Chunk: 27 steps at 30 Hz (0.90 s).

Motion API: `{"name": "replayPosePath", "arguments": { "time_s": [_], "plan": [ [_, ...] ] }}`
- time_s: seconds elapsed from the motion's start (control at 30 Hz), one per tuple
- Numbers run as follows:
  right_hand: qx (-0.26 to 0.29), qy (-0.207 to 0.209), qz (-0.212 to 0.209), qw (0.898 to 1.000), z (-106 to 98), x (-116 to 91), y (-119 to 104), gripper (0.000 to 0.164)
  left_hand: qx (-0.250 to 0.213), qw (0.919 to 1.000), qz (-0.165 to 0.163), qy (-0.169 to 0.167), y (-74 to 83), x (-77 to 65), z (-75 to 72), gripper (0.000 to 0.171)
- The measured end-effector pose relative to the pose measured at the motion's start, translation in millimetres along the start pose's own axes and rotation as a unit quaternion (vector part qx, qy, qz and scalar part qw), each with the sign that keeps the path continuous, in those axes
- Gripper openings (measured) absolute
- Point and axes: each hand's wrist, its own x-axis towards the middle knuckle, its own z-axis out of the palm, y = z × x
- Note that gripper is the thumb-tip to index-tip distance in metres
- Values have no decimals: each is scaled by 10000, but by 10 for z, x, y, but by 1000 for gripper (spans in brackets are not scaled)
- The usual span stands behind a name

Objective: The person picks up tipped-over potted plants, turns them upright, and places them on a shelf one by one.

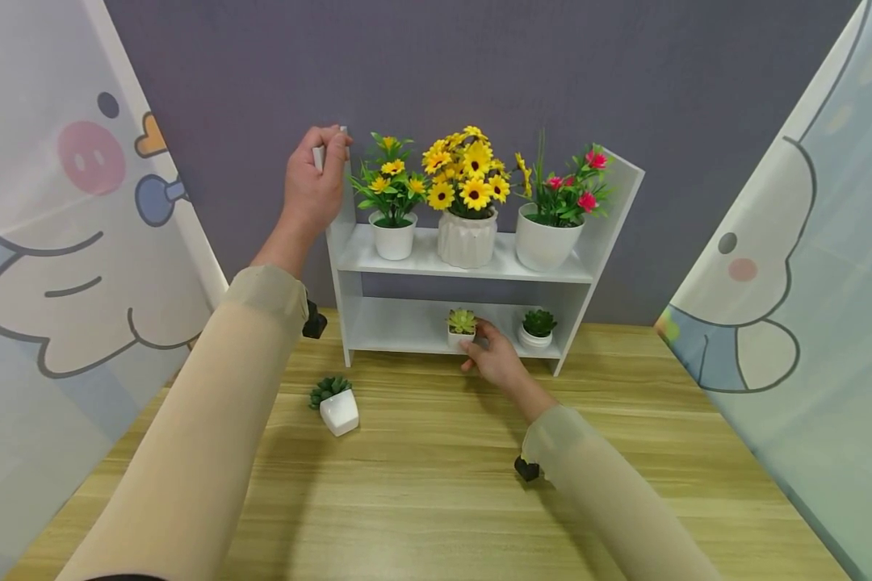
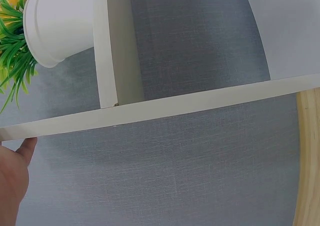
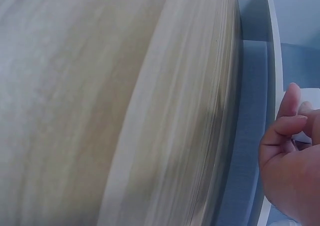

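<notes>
My left hand [image 1: 316, 179] grips the top of the left side panel of a white two-tier shelf [image 1: 407, 269]; in the left wrist view its thumb lies against the panel's edge [image 2: 165, 106]. On the lower tier, my right hand [image 1: 497, 357] pinches the small white pot of a light green succulent [image 1: 461, 323]. The right wrist view shows the curled fingers of that hand [image 3: 292, 161] around part of the white pot [image 3: 307, 97]. A dark green succulent in a round white pot [image 1: 536, 329] stands to its right. Another potted succulent [image 1: 340, 411] lies tipped over on the table.
Across the upper tier stand a yellow-flowered plant [image 1: 392, 240], a sunflower pot [image 1: 468, 239] and a pink-flowered plant [image 1: 548, 242]. The wooden table [image 1: 421, 484] extends in front of the shelf. Behind is a grey wall [image 1: 436, 64], with cartoon-printed panels [image 1: 58, 202] on both sides.
</notes>
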Motion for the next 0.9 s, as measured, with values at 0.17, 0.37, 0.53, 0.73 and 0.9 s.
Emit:
{"name": "replayPosePath", "arguments": {
  "time_s": [0.17, 0.37, 0.53, 0.73, 0.9],
  "plan": [
    [148, -23, 40, 9999, 2, 2, 5, 65, 61, 10000, 4, -5, -12, 3, 3, 25],
    [259, -100, 66, 9996, -1, 20, 27, 67, 72, 10000, -22, -9, -6, 3, -2, 25],
    [274, -90, 40, 9996, 2, 14, 44, 70, 84, 10000, -47, -15, -8, -5, -11, 25],
    [368, -40, 23, 9993, -11, -54, 90, 73, 117, 9999, -93, -28, -6, -12, -5, 24],
    [524, -22, -12, 9986, -32, -184, 103, 75, 135, 9999, -19, -23, -8, -1, -3, 24]
  ]
}}
